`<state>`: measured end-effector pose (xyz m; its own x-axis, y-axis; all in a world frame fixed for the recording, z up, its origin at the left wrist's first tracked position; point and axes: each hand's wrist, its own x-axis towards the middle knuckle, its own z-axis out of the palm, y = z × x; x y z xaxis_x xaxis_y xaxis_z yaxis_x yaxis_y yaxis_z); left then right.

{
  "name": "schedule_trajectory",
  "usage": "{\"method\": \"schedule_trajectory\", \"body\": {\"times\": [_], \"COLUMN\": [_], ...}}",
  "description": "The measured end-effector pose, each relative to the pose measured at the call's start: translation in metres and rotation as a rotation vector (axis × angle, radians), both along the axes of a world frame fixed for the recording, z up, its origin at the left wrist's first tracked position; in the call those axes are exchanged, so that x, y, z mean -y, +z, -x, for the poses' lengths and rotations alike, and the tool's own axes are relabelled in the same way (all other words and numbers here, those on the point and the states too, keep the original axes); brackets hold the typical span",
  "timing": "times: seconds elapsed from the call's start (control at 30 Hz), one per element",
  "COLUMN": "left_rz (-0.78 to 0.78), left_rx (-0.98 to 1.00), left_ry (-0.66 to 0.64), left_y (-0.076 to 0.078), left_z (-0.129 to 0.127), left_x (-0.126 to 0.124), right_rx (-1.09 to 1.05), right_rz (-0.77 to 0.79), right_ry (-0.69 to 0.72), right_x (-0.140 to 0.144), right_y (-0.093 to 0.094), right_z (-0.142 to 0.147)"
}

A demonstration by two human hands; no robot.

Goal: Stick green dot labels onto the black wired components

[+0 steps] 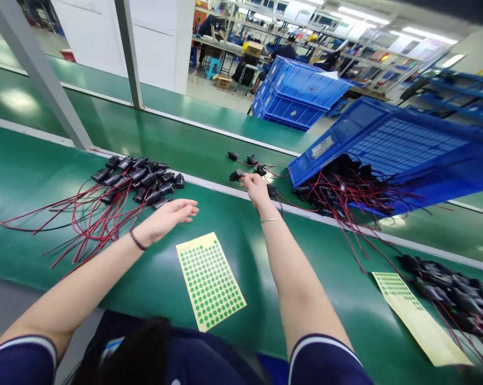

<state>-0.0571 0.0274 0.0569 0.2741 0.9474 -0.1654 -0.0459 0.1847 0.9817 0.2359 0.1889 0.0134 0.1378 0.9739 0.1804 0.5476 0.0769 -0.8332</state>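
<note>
My right hand point(256, 190) reaches out over the bench's far rail, its fingers pinched on a small black cylindrical part point(236, 175) that is slightly blurred. More such black parts point(252, 160) with red wires lie just beyond it. My left hand point(173, 216) hovers over the green bench with its fingers stretched out, holding nothing. Close to its left is a pile of black cylindrical parts point(139, 179) trailing red and black wires. Between my forearms a pale yellow sheet of round green stickers point(211, 280) lies flat.
A tipped blue crate point(389, 144) at the right spills wired black parts point(341, 184). Another sticker sheet point(421, 321), partly used, lies near a second pile point(458, 294). Stacked blue crates point(293, 96) stand behind. A metal post point(44, 80) rises at left. People work in the background.
</note>
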Motion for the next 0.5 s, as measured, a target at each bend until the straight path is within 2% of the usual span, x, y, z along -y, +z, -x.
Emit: {"method": "schedule_trajectory", "body": {"times": [0.1,0.17,0.23,0.27,0.33,0.4,0.5], "left_rz": [0.310,0.355,0.277,0.221,0.111,0.014,-0.103], "left_rx": [0.363,0.531,0.625,0.643,0.632,0.572,0.427], "left_ry": [0.022,0.084,0.206,0.273,0.380,0.435,0.447], "left_y": [-0.010,-0.013,-0.014,-0.014,-0.016,-0.020,-0.031], "left_z": [-0.038,-0.054,-0.059,-0.058,-0.050,-0.040,-0.032], "left_x": [-0.016,-0.026,-0.032,-0.032,-0.029,-0.022,-0.009], "right_rx": [-0.083,-0.062,0.118,0.220,0.360,0.433,0.526], "right_rz": [-0.052,-0.192,-0.324,-0.376,-0.424,-0.375,-0.217], "right_ry": [0.247,0.552,0.733,0.735,0.619,0.592,0.818], "right_x": [0.034,0.060,0.084,0.095,0.116,0.135,0.159], "right_y": [0.006,0.012,0.020,0.023,0.026,0.024,0.012], "right_z": [0.039,0.062,0.076,0.079,0.079,0.072,0.062]}}
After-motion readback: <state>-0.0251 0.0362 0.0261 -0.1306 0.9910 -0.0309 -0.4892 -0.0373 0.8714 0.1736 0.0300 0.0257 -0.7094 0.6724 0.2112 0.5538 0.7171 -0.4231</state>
